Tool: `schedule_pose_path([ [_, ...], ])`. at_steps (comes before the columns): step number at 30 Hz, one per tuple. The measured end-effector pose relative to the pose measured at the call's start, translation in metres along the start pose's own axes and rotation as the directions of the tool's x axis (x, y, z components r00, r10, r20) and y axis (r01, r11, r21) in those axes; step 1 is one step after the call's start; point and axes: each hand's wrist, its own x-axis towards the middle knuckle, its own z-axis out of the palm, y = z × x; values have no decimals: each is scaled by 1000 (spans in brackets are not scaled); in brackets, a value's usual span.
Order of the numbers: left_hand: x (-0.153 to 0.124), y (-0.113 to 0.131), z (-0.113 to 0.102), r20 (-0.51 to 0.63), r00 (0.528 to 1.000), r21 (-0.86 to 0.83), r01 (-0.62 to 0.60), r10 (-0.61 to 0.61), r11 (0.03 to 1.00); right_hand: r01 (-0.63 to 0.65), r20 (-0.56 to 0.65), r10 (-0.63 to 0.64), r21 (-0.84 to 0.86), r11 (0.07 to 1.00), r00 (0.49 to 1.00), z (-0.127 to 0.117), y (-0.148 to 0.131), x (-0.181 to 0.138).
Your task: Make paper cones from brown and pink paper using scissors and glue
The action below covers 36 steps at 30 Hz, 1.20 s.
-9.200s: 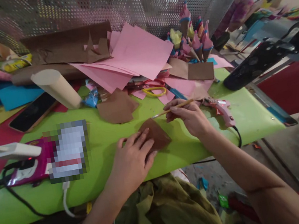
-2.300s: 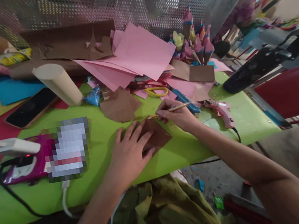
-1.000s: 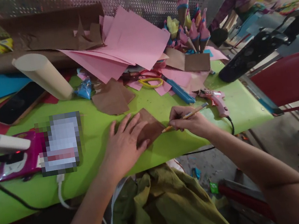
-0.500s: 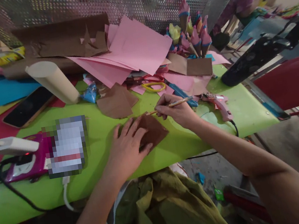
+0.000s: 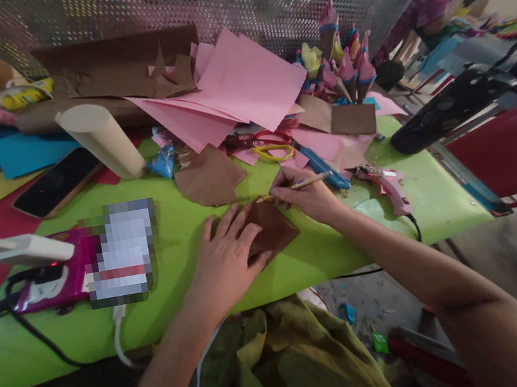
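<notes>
A small brown piece of paper (image 5: 274,227) lies on the green tabletop (image 5: 176,266) in front of me. My left hand (image 5: 229,254) rests flat on its left part with the fingers spread, hiding some of it. Above its far right edge, my right hand (image 5: 305,192) is closed around a thin pencil (image 5: 309,181). The pencil's tip points left, at the paper's far edge; I cannot tell whether it touches. Just beyond lies another brown paper piece (image 5: 211,176). A blue cutter knife (image 5: 323,166) and a pink glue gun (image 5: 386,184) lie right of my right hand.
Pink sheets (image 5: 241,87) and a brown paper roll (image 5: 119,71) cover the back. A cream tube (image 5: 103,140), a dark phone (image 5: 56,182) and a purple power strip (image 5: 48,281) with cables occupy the left. Paper cones (image 5: 346,66) and a black stand (image 5: 442,106) are at right.
The view has shifted slightly, so everything sits a little further right. My right hand and the pencil have moved slightly along the paper's far edge. My left hand stays on the paper.
</notes>
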Motion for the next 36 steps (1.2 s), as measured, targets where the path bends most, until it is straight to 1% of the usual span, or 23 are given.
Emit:
schedule_pose_path([
  [5, 1, 0, -1, 28, 1000, -1, 6, -6, 1000, -31, 39, 31, 2, 1000, 999, -5, -5, -11],
  [9, 0, 0, -2, 42, 999, -6, 11, -11, 1000, -51, 64, 51, -3, 999, 997, -9, -10, -26],
  [12, 0, -1, -2, 46, 999, -7, 6, -6, 1000, -93, 85, 93, -4, 996, 992, -13, -12, -39],
  [17, 2, 0, -5, 62, 998, -14, 19, -18, 1000, -123, 90, 127, -43, 991, 988, -19, -14, -59],
  [22, 3, 2, -7, 70, 997, 18, 21, -22, 1000, -142, 98, 145, -37, 989, 985, -22, -15, -66],
  [25, 2, 4, -9, 54, 998, 58, 14, -17, 998, -138, 88, 139, -20, 990, 986, -22, -19, -64],
  [28, 1, 7, -11, 52, 999, 84, 11, -16, 996, -75, 15, 74, 18, 997, 997, -20, -24, -54],
  [32, -2, 7, -12, 64, 998, 75, 10, -14, 997, 1, -47, 2, 59, 998, 999, -7, -20, -30],
  [36, -6, 3, -11, 42, 999, 67, -12, 9, 998, 8, -58, -6, 47, 999, 998, 8, -9, -9],
])
